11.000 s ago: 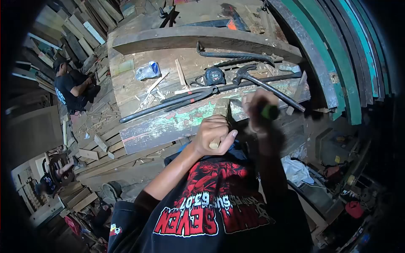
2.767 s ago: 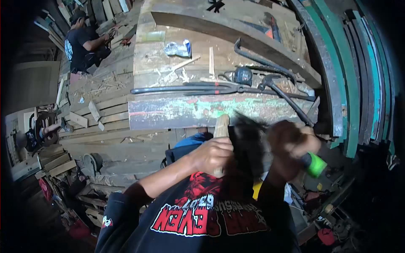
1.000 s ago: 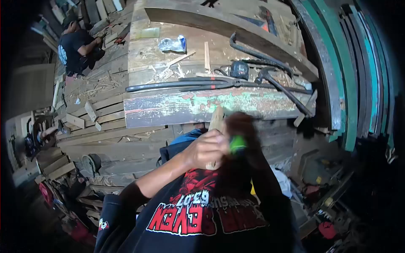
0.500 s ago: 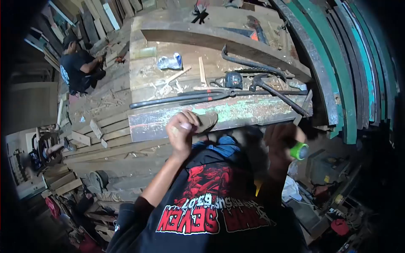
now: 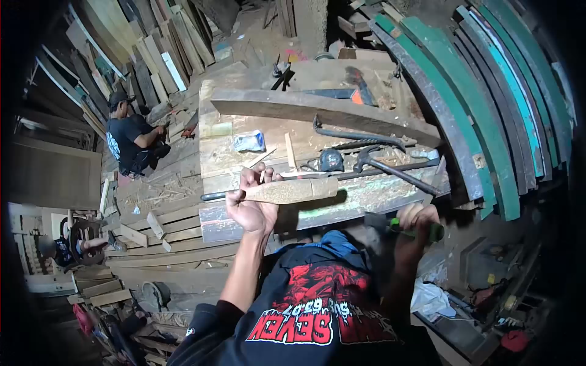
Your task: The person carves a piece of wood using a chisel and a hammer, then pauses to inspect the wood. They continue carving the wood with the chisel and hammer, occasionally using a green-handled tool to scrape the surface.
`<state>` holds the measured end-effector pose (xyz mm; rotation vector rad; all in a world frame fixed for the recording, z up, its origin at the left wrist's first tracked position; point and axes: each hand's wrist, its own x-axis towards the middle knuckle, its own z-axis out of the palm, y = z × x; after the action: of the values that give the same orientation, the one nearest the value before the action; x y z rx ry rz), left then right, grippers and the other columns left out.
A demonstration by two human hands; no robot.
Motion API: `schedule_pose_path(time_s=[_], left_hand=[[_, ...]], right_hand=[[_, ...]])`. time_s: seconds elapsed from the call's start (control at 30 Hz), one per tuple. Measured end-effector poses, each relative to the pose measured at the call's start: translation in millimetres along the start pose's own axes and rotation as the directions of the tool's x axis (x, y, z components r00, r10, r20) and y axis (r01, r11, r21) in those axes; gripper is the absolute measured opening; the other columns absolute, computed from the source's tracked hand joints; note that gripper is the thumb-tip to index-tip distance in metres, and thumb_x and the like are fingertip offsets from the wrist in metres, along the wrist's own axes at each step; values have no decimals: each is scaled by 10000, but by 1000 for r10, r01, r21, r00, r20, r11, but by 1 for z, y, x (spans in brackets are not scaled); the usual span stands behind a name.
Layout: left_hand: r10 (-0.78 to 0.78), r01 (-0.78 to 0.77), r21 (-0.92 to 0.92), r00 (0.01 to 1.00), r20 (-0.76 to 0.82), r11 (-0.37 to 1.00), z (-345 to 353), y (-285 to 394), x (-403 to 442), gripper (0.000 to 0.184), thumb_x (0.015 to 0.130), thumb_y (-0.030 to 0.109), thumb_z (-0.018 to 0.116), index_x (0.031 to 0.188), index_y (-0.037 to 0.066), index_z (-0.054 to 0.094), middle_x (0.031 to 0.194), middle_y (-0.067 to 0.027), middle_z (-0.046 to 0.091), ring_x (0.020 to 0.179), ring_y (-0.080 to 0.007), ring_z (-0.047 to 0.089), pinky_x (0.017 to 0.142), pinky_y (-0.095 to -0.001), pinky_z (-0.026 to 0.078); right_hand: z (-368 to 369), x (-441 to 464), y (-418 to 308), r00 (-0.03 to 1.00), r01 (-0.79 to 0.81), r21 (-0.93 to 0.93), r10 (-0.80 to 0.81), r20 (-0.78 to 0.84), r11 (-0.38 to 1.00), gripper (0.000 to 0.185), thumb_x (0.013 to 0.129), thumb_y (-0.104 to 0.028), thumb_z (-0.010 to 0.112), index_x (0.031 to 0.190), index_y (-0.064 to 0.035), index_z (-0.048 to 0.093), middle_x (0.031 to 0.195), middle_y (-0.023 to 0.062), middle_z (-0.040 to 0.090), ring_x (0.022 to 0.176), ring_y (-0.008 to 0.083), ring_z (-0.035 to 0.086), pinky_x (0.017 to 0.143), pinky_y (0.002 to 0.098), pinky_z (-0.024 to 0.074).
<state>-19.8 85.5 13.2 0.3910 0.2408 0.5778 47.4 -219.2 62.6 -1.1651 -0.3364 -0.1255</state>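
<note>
My left hand, palm turned up, holds a shaped piece of light wood by its narrow end. The wood lies level above the worn painted plank at the bench's near edge, its thick end pointing right. My right hand is closed round the green handle of a bladed tool, whose dark blade points left, apart from the wood. Behind the wood are a tape measure, a claw hammer and a bent metal bar.
A long curved beam crosses the bench, with a crumpled plastic packet before it. Green and grey curved boards stand at the right. A person sits on the floor at the left among planks and shavings.
The wood, earlier upright against the plank, is now lifted and turned level in my left hand, which has opened its palm upward. My right hand has moved away from it with the tool.
</note>
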Motion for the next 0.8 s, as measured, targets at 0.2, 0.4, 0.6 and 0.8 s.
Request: schedule_pose_path(time_s=[0.2,0.4,0.6,0.8], left_hand=[[-58,73,-140,992,113,987,8,-35,20,526,869,455,504,1271,128,597,1427,-182,535,1367,-365,496,1142,-617,419],[-29,36,-49,992,124,998,35,-61,11,523,867,459,510,1240,104,597,1349,-199,596,1422,-396,476,1191,-655,365],[-70,66,65,996,63,996,56,-90,0,230,866,352,525,902,129,483,651,4,397,659,-160,422,844,-432,486],[-130,140,198,990,-61,970,55,-115,-3,193,923,319,476,943,130,506,731,3,431,696,-165,469,750,-443,523]], right_hand=[[-26,31,54,976,-57,-151,23,-218,987,475,1139,-513,374,1012,-78,516,1147,105,570,947,162,503,952,343,439],[-91,37,109,749,-336,535,565,-348,775,436,1072,-539,557,1106,-105,572,1035,45,614,997,169,591,952,342,475],[-131,43,106,568,-656,301,716,-406,692,307,1008,-378,711,1190,-172,576,1071,-3,613,972,122,615,858,336,511],[-143,52,97,714,-630,-105,521,-467,770,710,990,-253,730,1524,-98,289,1355,156,487,1156,228,565,922,380,522]])
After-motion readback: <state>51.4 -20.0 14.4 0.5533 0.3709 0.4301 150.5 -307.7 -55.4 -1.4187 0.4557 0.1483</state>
